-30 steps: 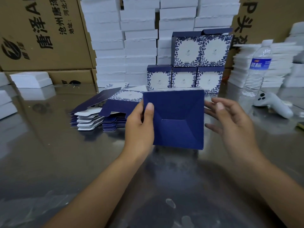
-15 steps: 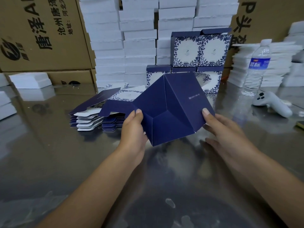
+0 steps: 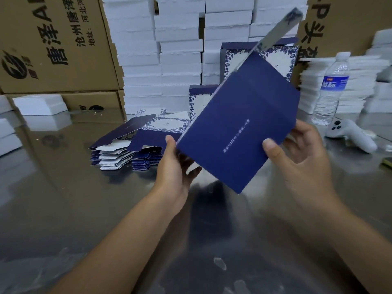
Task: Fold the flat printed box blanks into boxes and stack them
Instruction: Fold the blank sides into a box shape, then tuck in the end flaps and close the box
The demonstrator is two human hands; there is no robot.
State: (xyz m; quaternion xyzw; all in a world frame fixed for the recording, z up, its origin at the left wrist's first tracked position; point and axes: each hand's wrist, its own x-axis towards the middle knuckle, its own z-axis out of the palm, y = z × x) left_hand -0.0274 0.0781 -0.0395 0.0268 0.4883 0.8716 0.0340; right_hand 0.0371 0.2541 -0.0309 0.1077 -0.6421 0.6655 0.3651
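Note:
A navy blue box [image 3: 235, 128] with a line of small white print is tilted in the air above the table, its lid flap sticking up toward the top right. My left hand [image 3: 174, 166] holds its lower left edge, thumb on the near face. My right hand [image 3: 297, 153] grips its right edge, thumb on the blue face and fingers behind. A pile of flat printed blanks [image 3: 135, 143] lies on the table to the left. Folded blue-and-white floral boxes [image 3: 277, 60] are stacked behind the held box, partly hidden by it.
The reflective metal table [image 3: 63, 198] carries a water bottle [image 3: 331, 88] and a white controller [image 3: 350, 134] at right. White foam trays [image 3: 161, 49] are stacked along the back, with brown cartons [image 3: 53, 43] at left and more white stacks at both edges.
The box has been turned over: its folded bottom faced me before, now a plain printed side faces me and the lid flap points up. Both hands shifted their hold with it.

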